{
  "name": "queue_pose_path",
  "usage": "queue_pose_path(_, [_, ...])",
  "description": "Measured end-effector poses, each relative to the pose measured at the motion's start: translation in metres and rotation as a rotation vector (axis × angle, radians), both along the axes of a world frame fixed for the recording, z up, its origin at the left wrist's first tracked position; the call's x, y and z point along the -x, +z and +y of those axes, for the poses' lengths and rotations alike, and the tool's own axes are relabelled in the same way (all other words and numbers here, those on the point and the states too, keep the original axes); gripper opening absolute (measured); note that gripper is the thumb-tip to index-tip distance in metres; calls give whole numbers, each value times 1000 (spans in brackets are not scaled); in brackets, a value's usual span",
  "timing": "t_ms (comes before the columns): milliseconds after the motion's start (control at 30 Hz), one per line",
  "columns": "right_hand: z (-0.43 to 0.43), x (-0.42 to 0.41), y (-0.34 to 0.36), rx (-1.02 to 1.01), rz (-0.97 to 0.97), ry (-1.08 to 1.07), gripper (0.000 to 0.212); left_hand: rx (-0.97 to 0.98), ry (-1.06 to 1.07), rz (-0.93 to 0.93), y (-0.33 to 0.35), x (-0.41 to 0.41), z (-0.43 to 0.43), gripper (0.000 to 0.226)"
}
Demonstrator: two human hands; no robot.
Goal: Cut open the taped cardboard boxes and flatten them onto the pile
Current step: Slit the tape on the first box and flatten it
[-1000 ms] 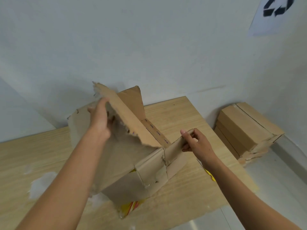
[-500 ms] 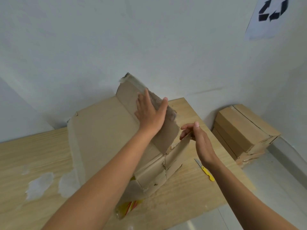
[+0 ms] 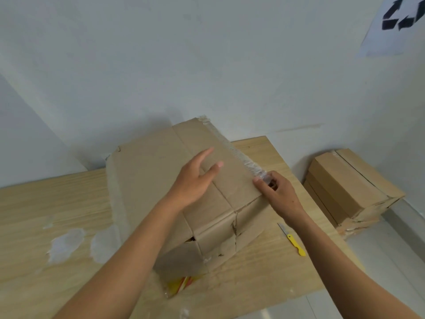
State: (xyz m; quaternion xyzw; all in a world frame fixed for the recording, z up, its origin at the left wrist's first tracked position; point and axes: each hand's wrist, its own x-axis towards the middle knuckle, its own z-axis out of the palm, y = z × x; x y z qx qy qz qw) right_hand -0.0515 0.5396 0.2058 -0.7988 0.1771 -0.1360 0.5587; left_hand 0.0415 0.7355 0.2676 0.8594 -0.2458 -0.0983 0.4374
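Observation:
A large torn cardboard box (image 3: 147, 180) lies partly collapsed on the wooden table (image 3: 34, 208), its top flap folded down over it. My left hand (image 3: 195, 178) presses flat on that flap with straight fingers. My right hand (image 3: 276, 194) grips the flap's taped right edge near its front corner, fingers curled around clear tape (image 3: 241, 157). A small yellow-handled knife (image 3: 292, 239) lies on the table just right of the box, under my right forearm. A pile of flattened cardboard (image 3: 349, 187) sits on the floor to the right.
White tape scraps (image 3: 66, 242) are stuck on the table at the left. A yellow and red wrapper (image 3: 181, 284) peeks out under the box's front. The wall stands close behind; a recycling sign (image 3: 400, 21) hangs at the upper right.
The raised flap has been pushed down flat onto the box by my left hand. My right hand moved up from the side flap to the taped edge.

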Motion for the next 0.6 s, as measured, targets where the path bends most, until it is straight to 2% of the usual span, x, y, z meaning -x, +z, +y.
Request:
queue_pose_path(167, [-13, -3, 6, -30, 37, 180, 32, -117, 127, -65, -9, 6, 67, 48])
queue_pose_path(267, [-9, -12, 2, -81, 26, 163, 34, -135, 259, -81, -16, 14, 98, 55])
queue_pose_path(333, [-3, -17, -1, -112, -5, 96, 34, -17, 495, -43, -20, 24, 118, 64])
queue_pose_path(400, [4, -19, -2, -121, -38, 60, 35, 193, 742, 94, -28, 36, 133, 72])
queue_pose_path(433, [7, -20, -3, -128, -53, 54, 33, 298, 788, 188, -31, 42, 137, 79])
queue_pose_path(533, [14, -23, -6, -132, -68, 31, 31, 474, 693, 416, -52, 56, 139, 117])
queue_pose_path(567, [16, -24, -6, -125, -72, 19, 31, 470, 671, 446, -53, 59, 134, 113])
queue_pose_path(600, [18, -24, -6, -116, -78, 9, 31, 468, 672, 444, -54, 61, 130, 95])
